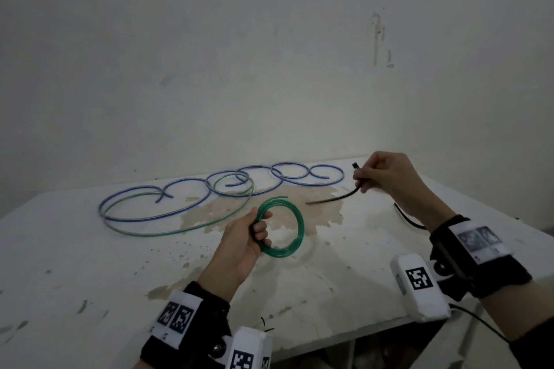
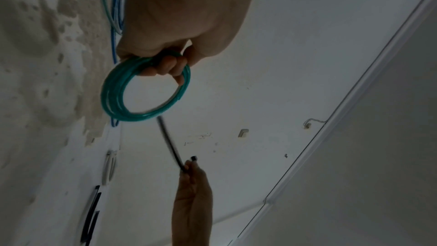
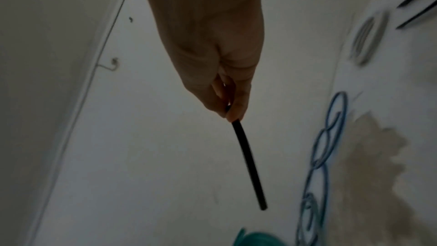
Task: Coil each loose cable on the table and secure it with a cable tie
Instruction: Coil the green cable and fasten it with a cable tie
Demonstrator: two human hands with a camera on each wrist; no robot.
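two hands share the job: the left hand point(image 1: 246, 238) curls round the green coil point(image 1: 286, 229) to stop it springing loose, while the right hand point(image 1: 386, 178), off to its right, pinches a black cable tie point(image 1: 332, 196) by the head so its tail points toward the coil.

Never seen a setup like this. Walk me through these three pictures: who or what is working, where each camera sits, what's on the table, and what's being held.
No machine here: a person works with bare hands, wearing a camera on the head and one on each wrist. The wide picture is the head view, looking down at a stained white table. The other two look along each hand from the wrist.

The left hand grips a coiled green cable, also seen in its wrist view. The right hand pinches a black cable tie, seen close in its wrist view.

On the table lie a loose blue cable in loops and a loose green cable.
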